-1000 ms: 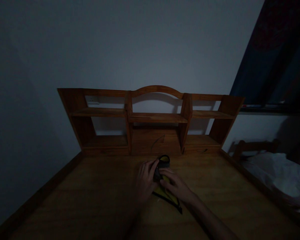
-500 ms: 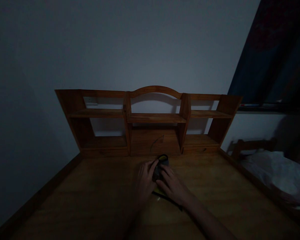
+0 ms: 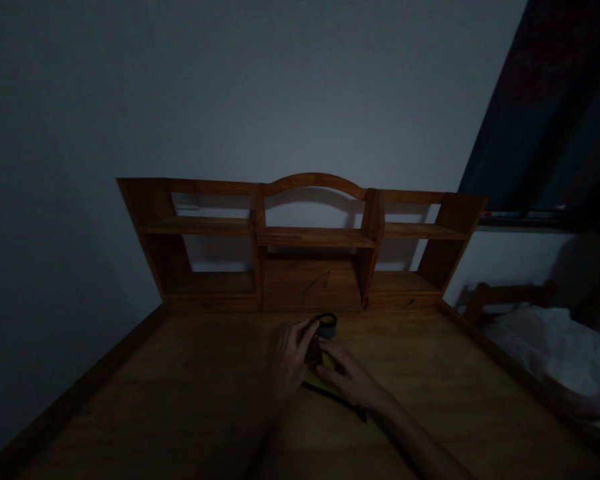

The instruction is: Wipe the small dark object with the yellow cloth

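The room is dim. On the wooden desk (image 3: 180, 400) lies a small yellow cloth item with dark trim (image 3: 330, 387), its dark rounded end (image 3: 325, 325) pointing toward the shelf. My left hand (image 3: 290, 360) pinches the dark part near that end with thumb and fingers. My right hand (image 3: 353, 380) lies on the yellow part, fingers pressed down on it and partly curled. Most of the cloth is hidden under both hands.
A wooden shelf unit (image 3: 310, 240) with open compartments stands at the desk's back edge against a pale wall. Right of the desk is a wooden bed frame (image 3: 505, 293) with white bedding (image 3: 555, 350). A dark curtain (image 3: 555, 113) hangs at the upper right.
My hands shifted slightly on the cloth item; the right hand slid a little back toward me, uncovering a bit more yellow than half a second ago. The item stays in place.
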The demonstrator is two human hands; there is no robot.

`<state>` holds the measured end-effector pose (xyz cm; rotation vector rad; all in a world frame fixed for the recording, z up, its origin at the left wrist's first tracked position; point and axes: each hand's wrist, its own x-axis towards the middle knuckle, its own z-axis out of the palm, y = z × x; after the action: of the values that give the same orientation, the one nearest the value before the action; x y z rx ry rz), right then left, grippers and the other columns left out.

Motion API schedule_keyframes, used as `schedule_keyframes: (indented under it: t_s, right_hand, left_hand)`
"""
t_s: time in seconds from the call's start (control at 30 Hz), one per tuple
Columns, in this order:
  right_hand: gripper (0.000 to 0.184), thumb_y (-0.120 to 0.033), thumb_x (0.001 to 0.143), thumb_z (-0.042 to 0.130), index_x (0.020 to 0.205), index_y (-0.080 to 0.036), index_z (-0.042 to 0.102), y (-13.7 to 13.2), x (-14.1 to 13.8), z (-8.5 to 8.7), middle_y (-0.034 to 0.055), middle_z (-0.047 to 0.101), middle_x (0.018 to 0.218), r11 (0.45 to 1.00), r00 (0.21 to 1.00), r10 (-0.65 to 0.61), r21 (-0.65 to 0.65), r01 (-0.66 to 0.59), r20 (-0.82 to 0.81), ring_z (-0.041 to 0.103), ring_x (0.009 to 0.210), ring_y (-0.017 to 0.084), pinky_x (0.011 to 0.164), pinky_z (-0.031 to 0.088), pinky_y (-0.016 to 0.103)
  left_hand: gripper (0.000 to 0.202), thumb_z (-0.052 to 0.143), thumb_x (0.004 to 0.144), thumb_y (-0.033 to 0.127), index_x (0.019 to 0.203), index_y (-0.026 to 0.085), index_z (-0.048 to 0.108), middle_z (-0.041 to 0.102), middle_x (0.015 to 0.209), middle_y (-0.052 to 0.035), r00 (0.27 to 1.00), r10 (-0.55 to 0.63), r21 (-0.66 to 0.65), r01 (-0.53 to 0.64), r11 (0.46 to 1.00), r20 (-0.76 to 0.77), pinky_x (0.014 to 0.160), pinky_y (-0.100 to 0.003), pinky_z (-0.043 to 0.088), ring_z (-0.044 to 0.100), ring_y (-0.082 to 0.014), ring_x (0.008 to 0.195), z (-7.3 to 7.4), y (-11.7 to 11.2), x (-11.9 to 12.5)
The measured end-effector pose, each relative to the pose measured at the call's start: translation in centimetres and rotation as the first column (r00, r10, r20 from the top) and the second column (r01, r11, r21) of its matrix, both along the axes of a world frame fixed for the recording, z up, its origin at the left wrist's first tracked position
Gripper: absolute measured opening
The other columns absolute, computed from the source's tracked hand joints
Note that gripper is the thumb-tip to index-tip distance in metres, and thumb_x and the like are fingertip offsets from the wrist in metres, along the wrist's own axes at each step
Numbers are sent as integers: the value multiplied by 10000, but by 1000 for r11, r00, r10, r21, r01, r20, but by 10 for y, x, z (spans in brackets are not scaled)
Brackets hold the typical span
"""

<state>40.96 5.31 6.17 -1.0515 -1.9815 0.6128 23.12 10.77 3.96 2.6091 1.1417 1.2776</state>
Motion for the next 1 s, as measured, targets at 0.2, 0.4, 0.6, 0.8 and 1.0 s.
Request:
schedule_keyframes:
  t_s: [0.2, 0.4, 0.6, 0.8, 1.0]
  right_hand:
    - [313, -310, 929, 528, 1230, -234, 567, -5, -7, 13, 86, 579, 1302, 990, 992, -39, 139, 22, 122, 555, 1189, 231, 1014, 467, 402]
    - [396, -363, 920, 530, 1291, -225, 533, -8, -13, 10, 130, 561, 1324, 934, 922, -265, 313, 172, 282, 546, 1187, 310, 996, 460, 501]
    - [525, -395, 918, 538, 1397, -214, 421, -12, -9, 17, 105, 439, 1455, 961, 928, -162, 268, 70, 337, 424, 1316, 286, 1079, 393, 475]
    - [316, -328, 912, 561, 1207, -216, 570, -11, -5, 25, 80, 575, 1305, 972, 945, -51, 235, -28, 322, 498, 1216, 249, 1034, 428, 417]
    - [204, -322, 941, 498, 1030, -193, 628, -13, -10, 24, 111, 652, 1102, 939, 881, -234, 330, 96, 411, 577, 1038, 273, 959, 446, 475]
  left_hand:
    - [803, 484, 719, -4, 1445, 294, 314, 460, 1346, -83, 1000, 7, -22, -6, 1000, 15, 1029, -449, 380, 443, -250, 1221, 6, -4, -1]
    - [733, 487, 762, 43, 1433, 289, 326, 441, 1369, -85, 994, -49, -73, 56, 996, 97, 1042, -450, 382, 445, -242, 1235, 6, -5, 3]
    - [700, 588, 756, 117, 1402, 228, 342, 408, 1392, -95, 982, -117, -122, 135, 983, 149, 1073, -411, 362, 401, -233, 1275, 5, -5, 4]
    - [710, 558, 757, 135, 1417, 199, 304, 413, 1382, -124, 988, -77, -146, 97, 984, 135, 1074, -452, 339, 388, -265, 1272, 1, -5, 6]
    - [729, 457, 789, 78, 1468, 256, 259, 410, 1399, -90, 995, -59, -136, 69, 988, 75, 1072, -398, 342, 405, -241, 1261, 5, -12, 9]
